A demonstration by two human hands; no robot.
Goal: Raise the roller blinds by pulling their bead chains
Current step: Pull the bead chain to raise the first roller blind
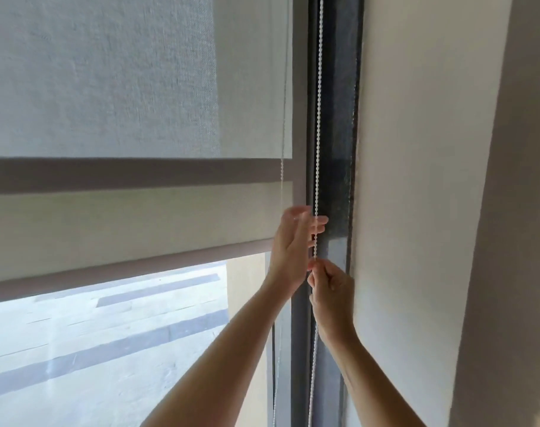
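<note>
Right hand pinches white bead chain, grip closed on strand in front of dark window frame. Left hand above it, fingers spread wide, chain running across fingertips. Two roller blinds partly raised; second thin chain hangs at blind edge.

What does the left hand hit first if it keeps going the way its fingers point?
Probably the bead chain: the left hand is open, fingers pointing up and right, fingertips already at it. Behind that, the dark window frame. Depth is unclear.
</note>
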